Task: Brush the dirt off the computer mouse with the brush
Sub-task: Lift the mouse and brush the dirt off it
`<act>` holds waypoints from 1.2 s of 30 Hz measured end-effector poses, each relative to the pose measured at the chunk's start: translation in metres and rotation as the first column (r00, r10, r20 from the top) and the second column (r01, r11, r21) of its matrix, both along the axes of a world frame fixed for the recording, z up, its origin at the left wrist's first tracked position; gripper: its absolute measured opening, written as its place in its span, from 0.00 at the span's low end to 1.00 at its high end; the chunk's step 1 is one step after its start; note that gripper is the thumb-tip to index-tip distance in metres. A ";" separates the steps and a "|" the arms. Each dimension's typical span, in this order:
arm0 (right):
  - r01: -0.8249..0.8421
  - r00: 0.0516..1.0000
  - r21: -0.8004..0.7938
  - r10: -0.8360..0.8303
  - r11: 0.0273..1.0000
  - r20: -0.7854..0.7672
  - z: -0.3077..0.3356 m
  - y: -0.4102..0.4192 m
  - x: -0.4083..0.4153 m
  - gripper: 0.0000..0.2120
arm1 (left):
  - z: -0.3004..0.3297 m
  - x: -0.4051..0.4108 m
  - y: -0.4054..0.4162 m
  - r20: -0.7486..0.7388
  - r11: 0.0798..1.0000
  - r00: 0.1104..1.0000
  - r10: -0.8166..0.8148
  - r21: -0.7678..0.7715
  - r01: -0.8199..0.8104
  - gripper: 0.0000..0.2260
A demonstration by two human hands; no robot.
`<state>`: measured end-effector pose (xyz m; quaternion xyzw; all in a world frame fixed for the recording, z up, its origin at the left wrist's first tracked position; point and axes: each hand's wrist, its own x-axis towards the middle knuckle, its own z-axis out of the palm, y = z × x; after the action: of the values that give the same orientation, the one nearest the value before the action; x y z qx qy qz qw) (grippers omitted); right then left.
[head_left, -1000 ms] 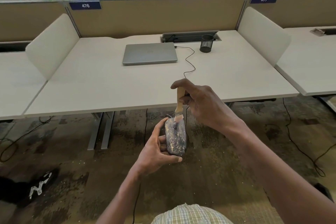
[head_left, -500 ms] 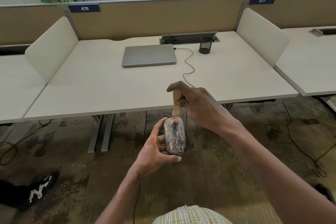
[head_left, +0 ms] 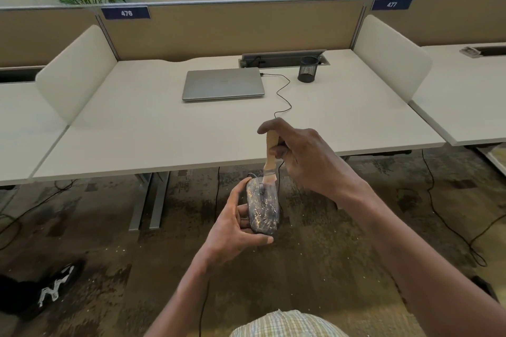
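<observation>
A dark computer mouse (head_left: 263,208) flecked with pale dirt is held in the air over the floor, in front of the desk edge. My left hand (head_left: 232,224) grips it from the left and underneath, thumb along its near end. My right hand (head_left: 304,157) grips the wooden handle of a small brush (head_left: 271,156), which points down. The brush's bristles touch the far end of the mouse, near its scroll wheel. The mouse's thin black cable (head_left: 284,96) runs up onto the desk to the laptop.
A shut silver laptop (head_left: 223,84) and a black mesh pen cup (head_left: 308,69) stand on the white desk (head_left: 137,128). White side dividers flank it. Cables lie on the mottled carpet (head_left: 315,254), and a black shoe (head_left: 38,293) is at lower left.
Both hands, with mouse and brush, drifted slightly left and up in view. The brush stays at the mouse's far end, shifting only a little across it.
</observation>
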<state>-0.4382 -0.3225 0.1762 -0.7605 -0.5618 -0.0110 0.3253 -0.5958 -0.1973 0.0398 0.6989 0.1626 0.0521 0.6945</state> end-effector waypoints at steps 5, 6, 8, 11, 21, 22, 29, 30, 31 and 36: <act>-0.008 1.000 -0.004 0.008 1.000 0.013 0.000 0.001 -0.005 0.24 | 0.001 0.000 0.000 0.004 1.000 1.000 0.003 -0.012 -0.003 0.56; -0.007 1.000 -0.010 0.007 1.000 0.021 0.000 -0.001 -0.006 0.24 | 0.000 -0.001 0.000 0.004 1.000 1.000 0.003 -0.019 -0.003 0.56; -0.003 0.999 0.002 0.002 1.000 0.034 0.001 -0.002 -0.005 0.23 | 0.000 -0.002 0.000 0.006 1.000 1.000 0.005 -0.022 -0.005 0.56; 0.010 1.000 0.047 -0.011 0.999 0.024 0.002 0.000 -0.001 0.22 | 0.001 -0.003 0.000 0.016 1.000 1.000 0.008 -0.004 -0.008 0.55; 0.039 0.999 0.065 -0.038 0.997 -0.017 -0.004 -0.005 0.003 0.21 | 0.000 -0.007 0.000 0.024 0.999 1.000 0.017 -0.033 -0.016 0.55; 0.042 0.999 0.080 -0.040 0.996 -0.026 -0.005 -0.004 0.003 0.19 | 0.001 -0.007 0.000 0.026 0.999 0.999 0.022 -0.040 -0.021 0.55; 0.041 0.992 0.069 -0.032 0.997 -0.121 -0.012 -0.011 0.000 0.18 | 0.003 -0.011 0.002 0.025 0.998 0.999 0.033 -0.048 -0.031 0.54; 0.048 0.991 0.079 -0.038 0.996 -0.130 -0.011 -0.013 0.001 0.18 | 0.003 -0.012 0.002 0.027 0.998 0.999 0.035 -0.047 -0.034 0.54; 0.058 0.989 0.101 -0.044 0.993 -0.138 -0.011 -0.013 0.002 0.17 | 0.002 -0.012 0.002 0.032 0.998 0.999 0.037 -0.048 -0.036 0.54; 0.102 0.975 0.161 -0.067 0.982 -0.212 -0.016 -0.010 0.001 0.15 | 0.001 -0.010 0.004 0.057 0.994 0.997 0.056 -0.100 -0.050 0.53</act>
<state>-0.4368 -0.3330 0.1606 -0.7502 -0.4892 0.0056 0.4449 -0.6059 -0.1932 0.0408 0.6575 0.1628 0.0832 0.7310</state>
